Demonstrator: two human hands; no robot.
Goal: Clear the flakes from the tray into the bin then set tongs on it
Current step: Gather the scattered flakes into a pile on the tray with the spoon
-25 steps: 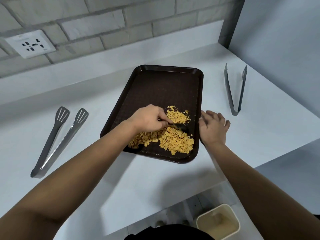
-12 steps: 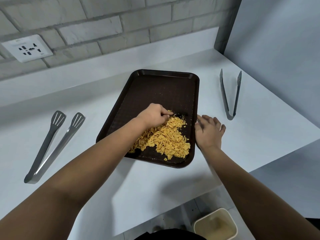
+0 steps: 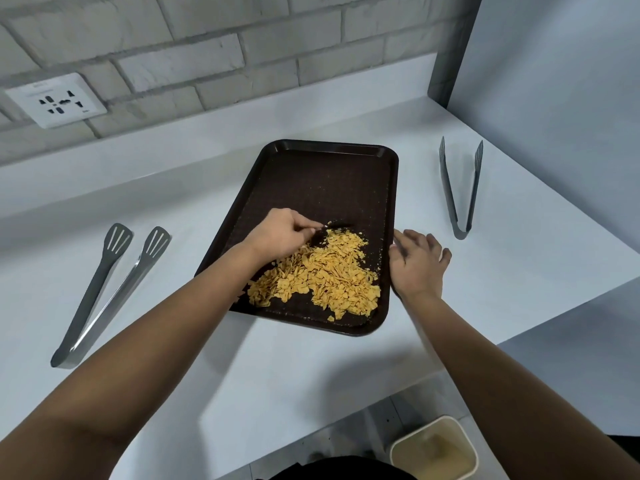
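Head view: left hand (image 3: 282, 232) over brown tray (image 3: 329, 174), fingers curled round small dark tool (image 3: 334, 226) at far edge of flakes (image 3: 318, 278) – heap lies on near half of tray, between both hands. Right hand (image 3: 417, 263) relaxed, fingers against tray's right rim. Slotted tongs (image 3: 107, 292) on counter (image 3: 311, 375) left of left hand; plain tongs (image 3: 460, 188) beyond right hand. Bin (image 3: 434, 448) on floor below right forearm

Golden flakes (image 3: 325, 275) on a dark brown tray (image 3: 329, 181).
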